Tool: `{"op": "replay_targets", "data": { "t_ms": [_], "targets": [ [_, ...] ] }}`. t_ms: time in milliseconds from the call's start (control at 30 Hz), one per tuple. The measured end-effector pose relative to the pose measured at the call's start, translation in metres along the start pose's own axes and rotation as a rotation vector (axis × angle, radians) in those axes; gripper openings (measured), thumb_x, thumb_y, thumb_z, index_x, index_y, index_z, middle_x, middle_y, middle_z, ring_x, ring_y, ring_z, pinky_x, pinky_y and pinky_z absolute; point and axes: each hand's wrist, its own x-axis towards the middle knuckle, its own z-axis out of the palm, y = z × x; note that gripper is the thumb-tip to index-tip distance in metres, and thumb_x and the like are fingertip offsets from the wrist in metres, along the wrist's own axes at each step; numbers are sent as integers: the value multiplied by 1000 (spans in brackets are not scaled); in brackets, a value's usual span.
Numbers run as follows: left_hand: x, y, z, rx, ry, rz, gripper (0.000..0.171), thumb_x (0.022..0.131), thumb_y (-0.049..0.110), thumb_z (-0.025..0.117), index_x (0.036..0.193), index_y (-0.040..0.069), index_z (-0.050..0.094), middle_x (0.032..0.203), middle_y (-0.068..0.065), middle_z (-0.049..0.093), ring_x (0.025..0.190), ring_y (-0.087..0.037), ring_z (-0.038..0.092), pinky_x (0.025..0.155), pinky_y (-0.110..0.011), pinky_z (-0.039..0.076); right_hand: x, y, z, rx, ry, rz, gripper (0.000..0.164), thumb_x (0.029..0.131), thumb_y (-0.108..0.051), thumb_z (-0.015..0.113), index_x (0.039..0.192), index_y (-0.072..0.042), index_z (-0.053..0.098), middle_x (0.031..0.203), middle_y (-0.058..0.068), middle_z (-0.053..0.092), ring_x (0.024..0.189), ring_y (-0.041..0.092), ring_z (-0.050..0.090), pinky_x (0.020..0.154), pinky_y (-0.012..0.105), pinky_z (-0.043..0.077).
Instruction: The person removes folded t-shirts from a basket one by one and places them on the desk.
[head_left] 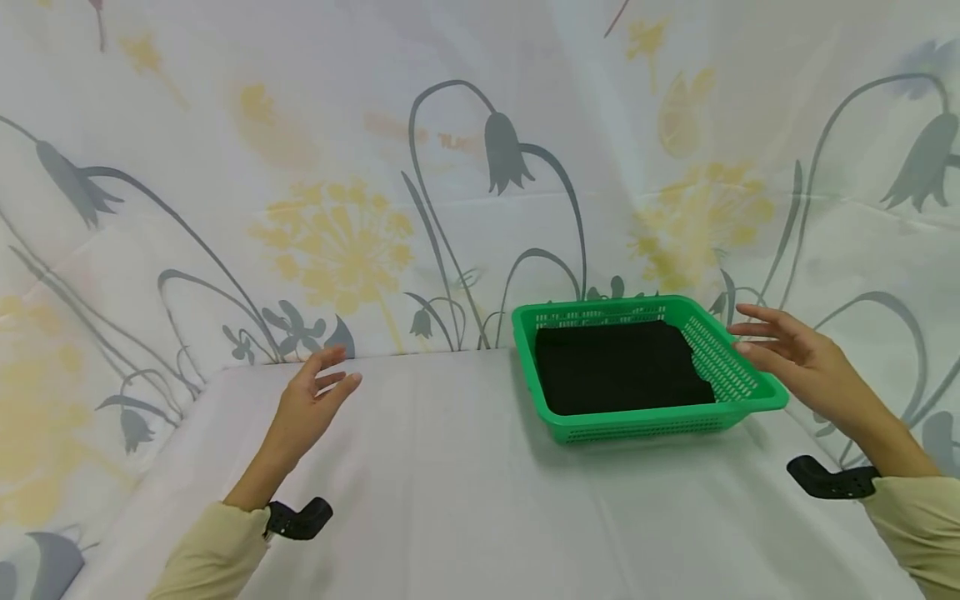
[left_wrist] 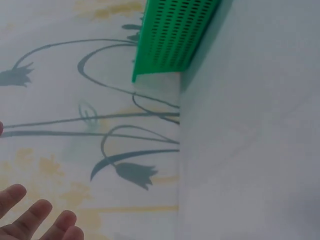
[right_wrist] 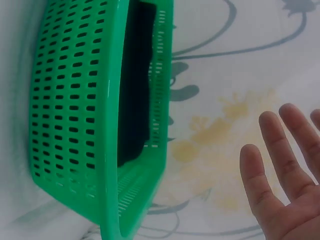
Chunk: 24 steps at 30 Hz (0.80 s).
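A green plastic basket (head_left: 558, 429) with slotted sides stands on the white surface, right of the middle in the head view. Inside it lies a black piece of cloth (head_left: 618, 367), flat and filling most of the bottom. My right hand (head_left: 806, 362) hovers by the basket's right rim, fingers relaxed and holding nothing. In the right wrist view the basket's side (right_wrist: 70, 100) shows apart from the fingers (right_wrist: 280, 155). Over the left part of the surface hangs my left hand (head_left: 311, 408), loosely bent and holding nothing; its fingers (left_wrist: 37, 215) appear at the left wrist view's lower corner.
The white covered table (head_left: 465, 500) stretches in front and to the left of the basket. Behind it rises a pale curtain (head_left: 465, 225) printed with grey bellflowers and yellow blooms. A black band with a small device (head_left: 300, 518) is on each wrist.
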Motion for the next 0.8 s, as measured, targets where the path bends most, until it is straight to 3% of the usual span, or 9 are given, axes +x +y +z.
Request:
{"op": "replay_targets", "data": {
  "t_ms": [200,400,600,800],
  "targets": [
    [8,9,10,-103,-44,-54,57,98,26,59,147,6,36,143,-16,41,126,-36,46,99,-56,37,8,2,7,123,33,-59,50,100,-1,51,147,-12,40,123,-12,58,104,-2,59,80,13,46],
    [20,17,26,-285,-20,-92,52,99,18,57,144,3,37,138,-18,43,122,-35,49,102,-48,37,13,7,11,341,41,-101,49,99,3,48,146,-10,41,123,-7,60,105,5,61,79,17,50],
    [30,27,42,-444,-4,-84,48,98,12,56,141,1,38,134,-19,42,118,-28,49,101,-46,39,17,13,15,529,68,-88,46,99,4,48,143,-11,46,122,-1,61,103,6,61,78,18,51],
    [38,36,58,-532,6,-72,44,97,10,55,138,5,41,125,-13,47,109,-22,53,94,-43,44,21,13,16,495,92,-13,41,100,-3,52,140,-10,49,122,-1,60,103,6,61,78,18,50]
  ]
}}
